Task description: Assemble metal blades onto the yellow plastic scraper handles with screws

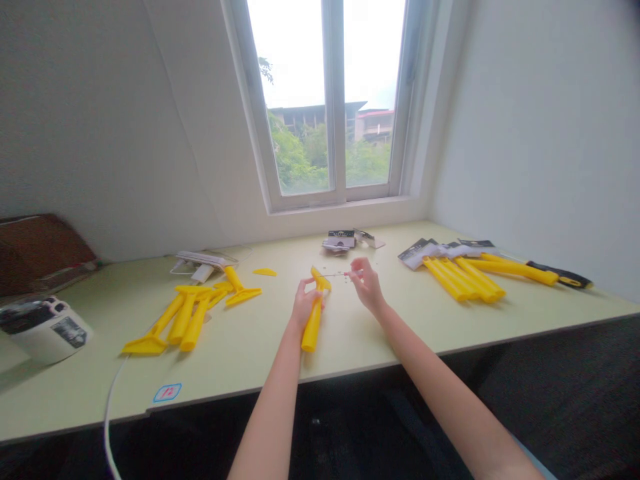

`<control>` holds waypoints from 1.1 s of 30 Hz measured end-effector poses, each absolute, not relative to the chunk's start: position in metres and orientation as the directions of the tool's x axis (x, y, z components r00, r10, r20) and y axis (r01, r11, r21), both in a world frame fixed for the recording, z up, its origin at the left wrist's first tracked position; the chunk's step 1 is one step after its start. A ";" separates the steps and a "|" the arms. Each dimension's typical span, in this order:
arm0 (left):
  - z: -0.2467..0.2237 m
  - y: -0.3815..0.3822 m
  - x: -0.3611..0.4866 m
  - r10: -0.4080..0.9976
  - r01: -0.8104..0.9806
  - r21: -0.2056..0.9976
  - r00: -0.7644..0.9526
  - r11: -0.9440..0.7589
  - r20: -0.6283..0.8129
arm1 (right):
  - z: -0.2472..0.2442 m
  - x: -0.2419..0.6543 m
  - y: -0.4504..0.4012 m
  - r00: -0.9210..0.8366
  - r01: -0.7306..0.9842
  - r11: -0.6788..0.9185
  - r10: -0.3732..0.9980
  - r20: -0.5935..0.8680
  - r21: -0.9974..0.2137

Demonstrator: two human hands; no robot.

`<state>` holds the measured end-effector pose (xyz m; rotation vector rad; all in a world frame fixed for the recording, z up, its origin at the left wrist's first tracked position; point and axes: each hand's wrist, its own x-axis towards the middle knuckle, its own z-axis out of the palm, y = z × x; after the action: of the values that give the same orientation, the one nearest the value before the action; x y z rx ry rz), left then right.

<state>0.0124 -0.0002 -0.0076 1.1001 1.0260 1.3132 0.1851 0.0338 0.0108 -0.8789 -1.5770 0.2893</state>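
My left hand [306,303] grips a yellow plastic scraper [313,328], which stands tilted with its handle down towards the table and its head up near my fingers. My right hand [368,287] is just to the right, its fingertips pinched on a thin metal pin [336,274]. The pin runs left towards the scraper's head. I cannot tell whether the two touch. A few tiny specks lie on the table under my right hand.
Loose yellow scrapers [187,317] lie at the left, beside a white power strip [200,261] and a white round container [45,330]. Packaged yellow tools [463,277] and a black-and-yellow handled tool [560,275] lie at the right. Card packaging [345,240] sits under the window.
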 end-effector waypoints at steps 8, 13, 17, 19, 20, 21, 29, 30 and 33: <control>-0.010 0.004 0.012 0.999 -0.211 0.977 0.015 -0.034 0.038 | 0.012 0.184 0.031 0.076 0.366 0.624 0.720 0.690 -0.691; -0.012 0.006 0.012 1.000 -0.222 0.975 0.000 -0.022 0.023 | 0.012 0.185 0.031 0.013 0.374 0.651 0.709 0.705 -0.661; -0.012 0.006 0.012 1.000 -0.223 0.975 0.005 -0.024 0.025 | 0.012 0.186 0.032 0.017 0.360 0.674 0.687 0.727 -0.645; -0.012 0.005 0.012 0.999 -0.223 0.974 0.011 -0.028 0.032 | 0.012 0.185 0.033 0.034 0.338 0.669 0.695 0.719 -0.662; -0.012 0.005 0.012 0.999 -0.223 0.974 0.013 -0.031 0.035 | 0.012 0.185 0.034 0.045 0.325 0.665 0.699 0.713 -0.673; -0.012 0.005 0.012 0.999 -0.223 0.974 0.014 -0.034 0.038 | 0.012 0.184 0.034 0.053 0.313 0.661 0.705 0.707 -0.682; -0.011 0.004 0.011 0.999 -0.225 0.973 0.008 -0.041 0.044 | 0.014 0.184 0.031 0.030 0.326 0.648 0.721 0.692 -0.689; -0.011 0.004 0.012 0.999 -0.228 0.973 0.005 -0.045 0.047 | 0.014 0.185 0.030 0.030 0.343 0.644 0.720 0.693 -0.684; -0.009 0.003 0.012 0.999 -0.236 0.971 -0.008 -0.047 0.047 | 0.013 0.185 0.031 0.010 0.363 0.641 0.723 0.691 -0.676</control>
<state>0.0124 0.0027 -0.0094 1.0637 1.0100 1.3484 0.1853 0.0315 0.0132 -0.9196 -1.5987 0.3551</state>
